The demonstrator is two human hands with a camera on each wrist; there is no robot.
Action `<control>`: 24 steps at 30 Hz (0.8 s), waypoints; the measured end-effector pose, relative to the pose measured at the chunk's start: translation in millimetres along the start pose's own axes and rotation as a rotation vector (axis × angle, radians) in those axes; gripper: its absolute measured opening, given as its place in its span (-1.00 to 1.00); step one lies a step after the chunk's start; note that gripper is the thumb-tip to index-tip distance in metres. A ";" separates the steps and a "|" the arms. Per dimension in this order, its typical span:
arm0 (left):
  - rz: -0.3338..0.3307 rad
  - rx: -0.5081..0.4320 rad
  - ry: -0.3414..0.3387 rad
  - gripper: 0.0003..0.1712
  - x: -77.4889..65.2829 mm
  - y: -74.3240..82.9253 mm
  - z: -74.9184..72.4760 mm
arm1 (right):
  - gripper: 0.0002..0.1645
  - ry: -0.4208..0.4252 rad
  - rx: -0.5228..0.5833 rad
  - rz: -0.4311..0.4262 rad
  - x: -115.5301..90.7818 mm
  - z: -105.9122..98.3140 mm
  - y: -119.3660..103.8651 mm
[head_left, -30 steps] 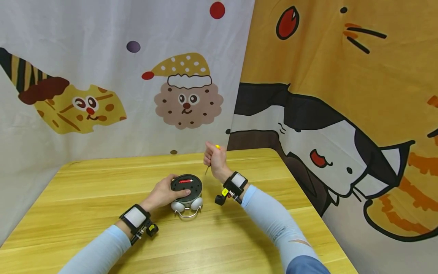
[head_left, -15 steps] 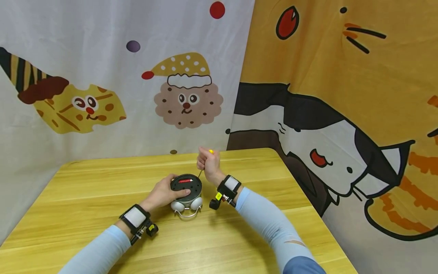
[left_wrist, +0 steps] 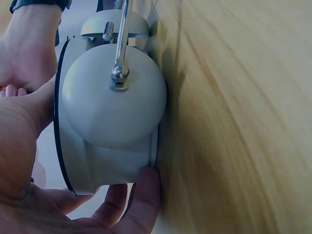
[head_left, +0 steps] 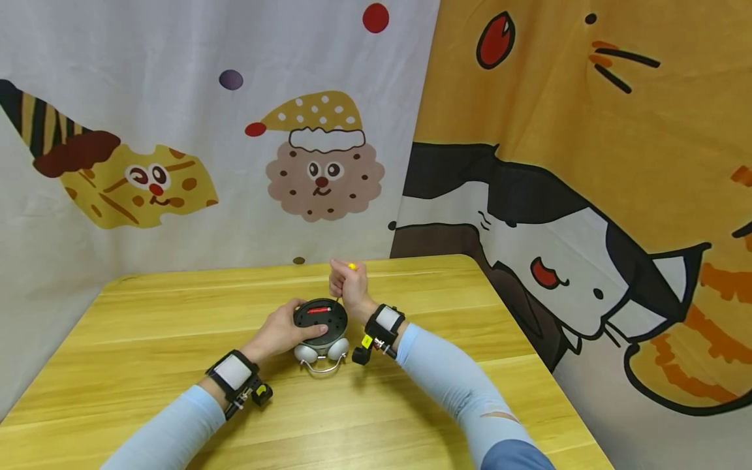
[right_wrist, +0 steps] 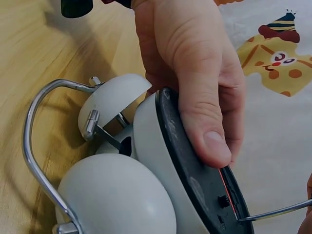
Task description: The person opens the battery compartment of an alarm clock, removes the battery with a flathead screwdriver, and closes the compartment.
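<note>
Cartoon curtains [head_left: 176,59] hang behind my wooden table [head_left: 364,418], where an alarm clock [head_left: 335,320] lies with its black back [right_wrist: 207,190] up and its bells [head_left: 305,353] toward me. My left hand [head_left: 282,331] grips the clock's side, thumb across that back; my right hand [head_left: 351,287] curls round a screwdriver [right_wrist: 278,211], its tip at the back.

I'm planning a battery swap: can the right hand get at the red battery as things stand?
Probably yes, once the right hand puts down its tool: the battery shows uncovered, the left thumb beside it, not over it.
</note>
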State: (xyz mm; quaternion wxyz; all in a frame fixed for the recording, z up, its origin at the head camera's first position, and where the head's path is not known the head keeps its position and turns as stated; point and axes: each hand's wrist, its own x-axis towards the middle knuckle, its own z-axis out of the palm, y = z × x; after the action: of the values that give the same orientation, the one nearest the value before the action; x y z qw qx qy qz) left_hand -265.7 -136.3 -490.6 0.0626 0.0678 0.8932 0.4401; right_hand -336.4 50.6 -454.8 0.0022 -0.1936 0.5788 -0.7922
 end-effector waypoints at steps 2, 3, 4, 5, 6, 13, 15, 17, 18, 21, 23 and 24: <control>0.002 0.002 -0.001 0.01 0.1 0.4 -0.4 | -0.31 0.001 -0.010 0.002 0.1 0.6 0.5; 0.003 0.003 0.000 0.01 0.1 0.9 -0.6 | -0.31 0.001 -0.014 0.002 0.2 1.0 0.4; 0.002 0.004 0.000 0.02 0.0 1.4 -1.0 | -0.32 0.004 -0.017 0.003 0.4 1.2 0.6; 0.004 0.006 -0.001 0.01 -0.2 1.8 -1.1 | -0.32 0.007 -0.021 0.006 0.7 1.5 0.9; 0.005 0.009 0.000 0.01 -0.4 2.4 -1.5 | -0.31 0.009 -0.022 0.008 0.9 1.8 1.1; 0.000 0.000 -0.004 -0.01 -2.1 3.6 -1.4 | -0.30 0.027 0.026 0.038 1.8 4.6 3.4; -0.002 -0.007 -0.006 0.00 -2.0 3.3 -1.3 | -0.30 0.029 0.034 0.038 2.2 5.3 4.1; -0.003 -0.013 -0.008 0.00 -2.1 3.0 -1.3 | -0.30 0.032 0.042 0.040 2.3 6.0 5.1; -0.002 -0.012 -0.008 0.01 -2.1 2.9 -1.3 | -0.30 0.032 0.044 0.039 2.2 6.5 5.5; 0.001 -0.010 -0.006 -0.02 -2.0 3.1 -1.2 | -0.30 0.030 0.041 0.035 2.4 7.1 6.3; 0.002 -0.008 -0.003 -0.05 -2.0 3.6 -1.3 | -0.30 0.029 0.027 0.028 2.4 7.4 6.5; 0.002 -0.007 -0.003 -0.06 -2.1 4.0 -1.5 | -0.30 0.029 0.017 0.025 2.2 7.7 6.5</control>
State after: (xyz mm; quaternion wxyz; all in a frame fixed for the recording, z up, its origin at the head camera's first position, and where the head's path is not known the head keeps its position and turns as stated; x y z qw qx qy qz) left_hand -263.6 -135.4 -486.4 0.0638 0.0694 0.8914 0.4433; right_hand -337.5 40.9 -458.1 0.0053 -0.1747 0.5743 -0.7997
